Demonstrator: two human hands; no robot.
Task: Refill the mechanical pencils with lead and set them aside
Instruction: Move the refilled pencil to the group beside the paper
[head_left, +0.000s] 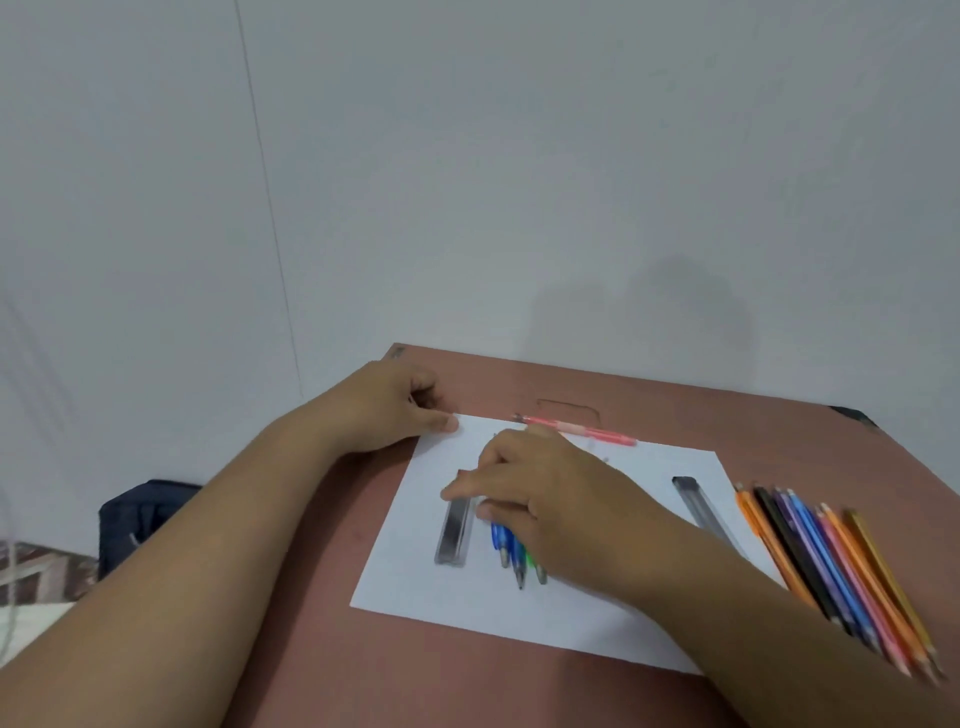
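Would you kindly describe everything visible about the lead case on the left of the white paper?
The slim, dark translucent plastic lead case lies flat on the white paper sheet, long axis running roughly away from the viewer, left of the blue and green mechanical pencils. The right hand has fingertips at its far end, seemingly touching it. Blur hides whether it is open.

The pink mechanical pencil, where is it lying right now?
In the head view the pink mechanical pencil lies along the far edge of the white paper, beyond the right hand and to the right of the left hand.
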